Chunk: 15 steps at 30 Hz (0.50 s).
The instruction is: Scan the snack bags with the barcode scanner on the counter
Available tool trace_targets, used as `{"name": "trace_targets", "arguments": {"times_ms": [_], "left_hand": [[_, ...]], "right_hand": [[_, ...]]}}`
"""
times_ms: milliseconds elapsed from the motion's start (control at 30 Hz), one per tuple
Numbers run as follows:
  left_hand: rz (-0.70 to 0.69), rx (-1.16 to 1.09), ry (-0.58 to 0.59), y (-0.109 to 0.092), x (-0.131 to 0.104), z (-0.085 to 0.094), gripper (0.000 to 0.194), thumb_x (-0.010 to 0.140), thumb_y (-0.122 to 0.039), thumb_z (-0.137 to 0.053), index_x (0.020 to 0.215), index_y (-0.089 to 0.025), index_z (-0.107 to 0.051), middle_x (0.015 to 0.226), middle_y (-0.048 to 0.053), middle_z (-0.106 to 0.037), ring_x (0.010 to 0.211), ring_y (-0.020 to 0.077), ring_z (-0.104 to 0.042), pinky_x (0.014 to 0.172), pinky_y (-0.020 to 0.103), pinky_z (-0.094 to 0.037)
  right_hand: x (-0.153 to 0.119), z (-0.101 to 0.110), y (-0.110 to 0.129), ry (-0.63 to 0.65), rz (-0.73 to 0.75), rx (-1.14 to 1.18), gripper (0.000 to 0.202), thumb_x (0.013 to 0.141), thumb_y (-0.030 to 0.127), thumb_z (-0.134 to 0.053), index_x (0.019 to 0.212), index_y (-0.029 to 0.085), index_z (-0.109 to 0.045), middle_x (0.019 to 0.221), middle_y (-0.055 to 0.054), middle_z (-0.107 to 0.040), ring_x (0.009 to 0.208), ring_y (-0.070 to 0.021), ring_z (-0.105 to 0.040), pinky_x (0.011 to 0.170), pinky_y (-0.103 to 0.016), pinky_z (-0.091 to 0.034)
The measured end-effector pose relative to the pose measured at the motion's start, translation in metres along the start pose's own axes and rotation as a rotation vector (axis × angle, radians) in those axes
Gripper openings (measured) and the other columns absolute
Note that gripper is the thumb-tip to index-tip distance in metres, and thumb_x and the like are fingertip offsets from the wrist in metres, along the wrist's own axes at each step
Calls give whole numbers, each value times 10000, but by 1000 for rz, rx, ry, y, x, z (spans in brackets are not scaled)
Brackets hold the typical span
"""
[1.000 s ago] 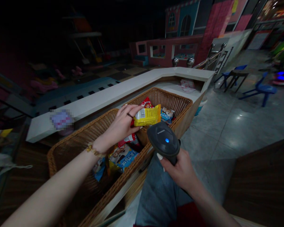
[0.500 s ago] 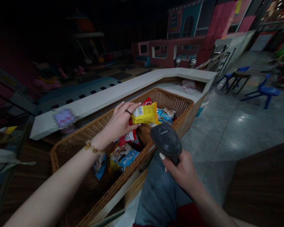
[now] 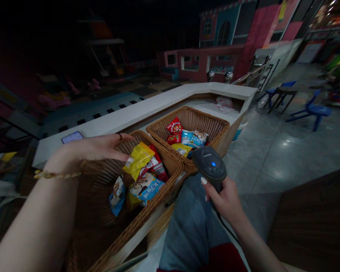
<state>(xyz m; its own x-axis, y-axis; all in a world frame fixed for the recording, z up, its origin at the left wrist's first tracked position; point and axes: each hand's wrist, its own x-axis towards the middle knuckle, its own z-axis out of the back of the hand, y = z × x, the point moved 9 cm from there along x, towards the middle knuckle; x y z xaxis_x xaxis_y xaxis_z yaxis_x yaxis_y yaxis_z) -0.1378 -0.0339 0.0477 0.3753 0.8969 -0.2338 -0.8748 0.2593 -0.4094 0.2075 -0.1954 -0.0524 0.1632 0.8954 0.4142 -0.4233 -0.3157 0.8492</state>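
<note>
My left hand (image 3: 106, 146) is over the nearer wicker basket (image 3: 178, 166), its fingers stretched and apart. Just past the fingertips, a yellow snack packet (image 3: 138, 160) lies tilted on other packets; the thumb tip is close to it, and I cannot tell if they touch. Around it are a red packet (image 3: 158, 166), a blue packet (image 3: 149, 188) with a cookie picture and another blue packet (image 3: 117, 198) leaning to the left. My right hand (image 3: 225, 200) grips a black handheld barcode scanner (image 3: 209, 164) by its handle, a blue light lit on top.
A second wicker basket (image 3: 215, 126) behind holds red, blue and yellow packets. A white counter ledge (image 3: 116, 119) runs along the back, with a phone (image 3: 73, 137) on its left end. Blue chairs (image 3: 314, 109) stand on the grey floor at right. A cable hangs from the scanner.
My left hand has moved left from the far basket to the nearer one and let go of the yellow snack packet there. The scanner has shifted slightly right, and its blue light now shows.
</note>
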Motion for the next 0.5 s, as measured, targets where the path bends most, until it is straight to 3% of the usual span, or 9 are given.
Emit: {"name": "trace_targets", "arguments": {"times_ms": [67, 167, 367, 500], "left_hand": [[-41, 44, -39, -15, 4, 6, 836, 729, -669, -811, 1427, -230, -673, 1425, 109, -732, 1296, 365, -680, 1127, 483, -539], [-164, 94, -62, -48, 24, 0, 773, 868, -679, -693, 1491, -225, -636, 1465, 106, -711, 1322, 331, -673, 1171, 451, -509], [-401, 340, -22, -106, 89, -45, 633, 953, -500, -669, 1531, -246, -623, 1498, 98, -699, 1356, 284, -659, 1206, 417, -457], [-467, 479, 49, -125, 135, -81, 563, 890, -368, -738, 1450, -328, -703, 1440, 41, -744, 1384, 275, -634, 1269, 455, -373]], "right_hand": [[1, 2, -3, 2, -4, 2, 348, 962, 420, -647, 649, 281, -594, 523, -12, -634, 628, -260, -732, 563, -292, -516], [1, 4, -8, 4, -15, -4, 375, 966, 424, -641, 624, 281, -590, 512, -16, -633, 599, -255, -719, 543, -292, -498], [3, 11, -18, -20, -34, -26, 401, 980, 420, -626, 606, 286, -576, 487, 6, -620, 488, -219, -651, 562, -299, -501], [6, 14, -24, -28, -51, -5, 361, 978, 411, -632, 643, 280, -603, 496, 12, -633, 462, -212, -641, 532, -290, -496]]}}
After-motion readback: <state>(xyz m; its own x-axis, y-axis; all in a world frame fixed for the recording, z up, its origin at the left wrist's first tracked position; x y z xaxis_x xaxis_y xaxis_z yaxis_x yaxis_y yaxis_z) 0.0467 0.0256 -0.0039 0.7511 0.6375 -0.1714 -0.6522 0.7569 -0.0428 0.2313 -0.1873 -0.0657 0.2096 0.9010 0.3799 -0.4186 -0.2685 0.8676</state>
